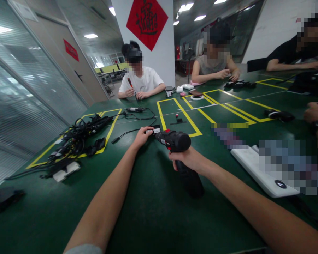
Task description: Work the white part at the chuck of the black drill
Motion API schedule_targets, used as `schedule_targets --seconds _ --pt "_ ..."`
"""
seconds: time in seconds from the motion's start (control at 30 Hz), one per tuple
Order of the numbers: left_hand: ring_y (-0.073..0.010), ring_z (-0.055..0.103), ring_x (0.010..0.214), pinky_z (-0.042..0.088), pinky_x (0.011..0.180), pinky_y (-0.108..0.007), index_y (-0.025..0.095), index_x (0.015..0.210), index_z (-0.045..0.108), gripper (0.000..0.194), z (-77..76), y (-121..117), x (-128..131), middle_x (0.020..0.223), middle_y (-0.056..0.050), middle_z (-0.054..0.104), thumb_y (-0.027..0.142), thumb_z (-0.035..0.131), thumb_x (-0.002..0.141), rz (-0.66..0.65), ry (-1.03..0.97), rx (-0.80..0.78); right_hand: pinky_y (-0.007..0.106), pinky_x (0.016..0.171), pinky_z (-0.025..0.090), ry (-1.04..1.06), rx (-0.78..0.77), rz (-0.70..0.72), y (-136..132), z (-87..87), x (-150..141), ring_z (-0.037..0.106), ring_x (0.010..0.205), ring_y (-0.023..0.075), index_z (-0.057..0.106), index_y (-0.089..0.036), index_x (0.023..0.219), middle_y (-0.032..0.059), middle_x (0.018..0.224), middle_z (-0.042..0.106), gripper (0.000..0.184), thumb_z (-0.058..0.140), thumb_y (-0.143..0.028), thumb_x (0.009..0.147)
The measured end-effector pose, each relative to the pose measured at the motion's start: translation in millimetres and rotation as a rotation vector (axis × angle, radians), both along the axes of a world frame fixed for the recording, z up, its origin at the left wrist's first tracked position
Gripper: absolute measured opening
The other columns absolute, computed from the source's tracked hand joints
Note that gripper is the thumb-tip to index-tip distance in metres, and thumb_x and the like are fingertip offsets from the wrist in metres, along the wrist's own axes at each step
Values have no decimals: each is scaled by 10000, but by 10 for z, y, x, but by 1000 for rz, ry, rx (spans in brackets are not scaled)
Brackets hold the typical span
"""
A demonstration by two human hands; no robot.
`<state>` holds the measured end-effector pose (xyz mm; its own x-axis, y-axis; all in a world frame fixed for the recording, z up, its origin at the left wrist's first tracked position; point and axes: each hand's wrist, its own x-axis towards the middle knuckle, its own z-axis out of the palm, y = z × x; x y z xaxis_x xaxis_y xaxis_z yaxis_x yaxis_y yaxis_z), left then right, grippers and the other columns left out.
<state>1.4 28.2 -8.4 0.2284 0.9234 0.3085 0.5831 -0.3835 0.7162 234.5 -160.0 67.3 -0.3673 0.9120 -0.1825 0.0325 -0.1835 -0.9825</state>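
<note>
My right hand [187, 158] wraps the grip of a black cordless drill [176, 141] with red accents, its battery base [190, 181] resting near the green table mat [153, 218]. My left hand [141, 137] reaches to the drill's front end. Its fingers pinch a small white-and-black piece [153, 131] against the nose of the drill. The contact point between that piece and the chuck is hidden behind my fingers and the piece itself.
Tangled black cables [81, 137] and a white adapter [66, 171] lie at left. Yellow tape [185, 114] marks rectangles on the mat. A white board [262, 173] lies at right. Another person's hand [316, 113] rests at the right edge, and several co-workers sit across the table.
</note>
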Motion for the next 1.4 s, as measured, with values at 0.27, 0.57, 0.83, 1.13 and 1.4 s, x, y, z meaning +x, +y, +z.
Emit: schedule_targets --seconds 0.27,0.57,0.83,1.13,1.4 --pt "-248 555 1123 379 1072 -416 189 1075 716 337 44 -50 14 1136 -75 657 333 568 809 -7 -6 -3 262 473 423 25 -22 -13 10 -3 -2 566 436 158 543 -175 717 -14 459 563 90 597 -127 665" --pt "-249 554 1123 374 1076 -425 192 1075 710 335 40 -37 5 1132 -72 653 340 568 810 -8 -11 -17 254 477 424 10 -31 -23 5 15 -3 563 433 147 559 -164 727 -8 454 574 86 593 -118 663" --pt "-246 558 1112 382 1072 -417 195 1070 708 335 43 -52 12 1133 -66 653 347 556 813 -8 3 -4 262 439 415 46 -17 -34 17 -29 -8 570 423 164 549 -176 741 -19 460 556 111 605 -126 659" --pt "-245 559 1109 384 1063 -413 190 1066 706 327 26 -25 11 1129 -72 655 334 555 814 -11 2 -5 272 437 433 34 -7 -29 36 -51 -6 582 434 174 564 -172 735 -7 478 558 100 612 -123 663" --pt "-245 557 1113 381 1070 -412 188 1068 706 332 60 -60 27 1127 -72 650 332 554 811 -5 3 -17 264 444 427 56 7 -16 29 -37 2 574 442 158 576 -168 731 -11 497 558 83 620 -135 669"
